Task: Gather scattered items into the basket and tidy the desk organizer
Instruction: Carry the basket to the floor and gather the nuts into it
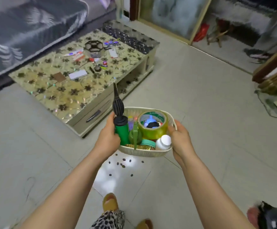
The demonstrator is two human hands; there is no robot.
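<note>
Left grip: left hand (107,138) curled round the left end of the basket (144,152), fingers also against the green pump body.
Right grip: right hand (181,138) grasping the right end of the basket, thumb over the rim, fingers under.
Basket: cream plastic, oval, ribbed wall; carried in the air over the tiled floor (200,113), near the front corner of the counter (65,95).
Basket contents: green hand pump (121,129) with black ribbed handle standing upright at left, well above the rim; large roll of clear tape (152,125) propped at an angle at right; blue toy (149,122) seen through the roll's core; white bottle (163,142) lying at the near right edge; teal lid-like piece and gold-coloured item under it, not identifiable.
Counter: low coffee table, floral gold top, beside a grey sofa (27,30).
Counter items: dark octagonal organizer (94,46) near the far end; tubes, pens, a small tape roll (97,68), white box (77,74), brown card (59,77) scattered across the middle; the smaller items too blurred to name.
Floor: small dark specks (123,164) scattered directly below the basket.
Person: yellow slippers (110,202) and leopard-print clothing at bottom edge.
</note>
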